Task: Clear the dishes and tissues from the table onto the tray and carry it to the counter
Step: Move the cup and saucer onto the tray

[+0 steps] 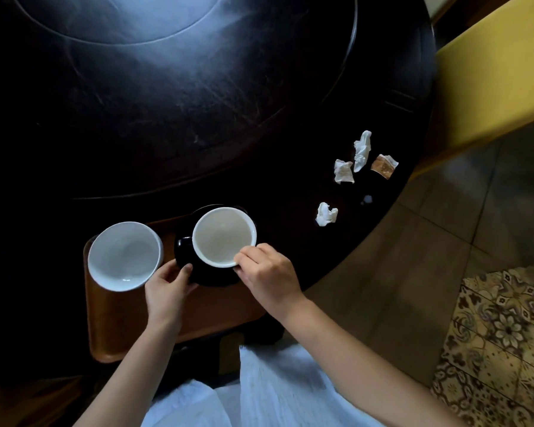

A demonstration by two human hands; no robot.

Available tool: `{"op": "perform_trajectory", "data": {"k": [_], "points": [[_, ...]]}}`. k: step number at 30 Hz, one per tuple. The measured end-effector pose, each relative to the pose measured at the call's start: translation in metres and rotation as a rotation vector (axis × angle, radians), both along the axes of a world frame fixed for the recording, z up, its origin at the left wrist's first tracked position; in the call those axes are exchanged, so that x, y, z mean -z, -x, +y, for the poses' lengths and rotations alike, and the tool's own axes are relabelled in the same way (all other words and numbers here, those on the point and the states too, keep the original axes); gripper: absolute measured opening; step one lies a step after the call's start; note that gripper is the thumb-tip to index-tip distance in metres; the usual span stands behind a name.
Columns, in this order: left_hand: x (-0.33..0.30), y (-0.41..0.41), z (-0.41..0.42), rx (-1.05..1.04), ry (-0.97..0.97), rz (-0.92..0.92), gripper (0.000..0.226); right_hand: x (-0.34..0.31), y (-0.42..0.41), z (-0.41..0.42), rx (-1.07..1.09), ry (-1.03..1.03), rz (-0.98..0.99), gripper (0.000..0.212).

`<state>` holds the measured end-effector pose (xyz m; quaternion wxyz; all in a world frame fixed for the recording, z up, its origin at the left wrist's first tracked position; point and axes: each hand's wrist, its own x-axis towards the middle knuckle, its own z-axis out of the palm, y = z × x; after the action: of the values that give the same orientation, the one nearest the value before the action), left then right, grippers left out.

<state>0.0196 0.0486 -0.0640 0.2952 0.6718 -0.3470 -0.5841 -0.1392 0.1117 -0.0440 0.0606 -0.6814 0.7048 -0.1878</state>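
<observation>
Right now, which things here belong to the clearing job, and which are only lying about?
Job: white bowl, white cup on black saucer, crumpled tissues, brown wrapper, tray, left hand, right hand.

Not job: yellow chair, patterned rug.

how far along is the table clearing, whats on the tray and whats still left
Partly done. A white bowl already sits on the brown tray. In hand: the right hand pinches the rim of a white cup while the left hand steadies the black saucer under it, over the tray. Left: four crumpled tissues and a brown-stained scrap on the dark table, then carrying the tray away.
</observation>
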Motion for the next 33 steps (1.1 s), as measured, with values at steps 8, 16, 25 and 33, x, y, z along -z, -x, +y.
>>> {"op": "perform_trajectory", "data": {"k": [8, 16, 25, 33], "points": [[-0.004, 0.001, 0.035, -0.065, -0.235, 0.199, 0.014, -0.002, -0.004, 0.009, 0.014, 0.06, -0.042, 0.014], [0.001, 0.006, 0.031, -0.219, -0.286, 0.243, 0.029, 0.004, -0.001, -0.003, -0.058, 0.129, 0.017, 0.018], [-0.001, 0.0, 0.03, -0.26, -0.228, 0.198, 0.03, 0.008, 0.004, 0.002, -0.174, 0.026, 0.052, 0.027], [-0.017, 0.015, 0.064, 0.197, -0.28, 0.081, 0.017, -0.002, 0.021, 0.018, -0.121, 0.105, -0.033, 0.027]]}}
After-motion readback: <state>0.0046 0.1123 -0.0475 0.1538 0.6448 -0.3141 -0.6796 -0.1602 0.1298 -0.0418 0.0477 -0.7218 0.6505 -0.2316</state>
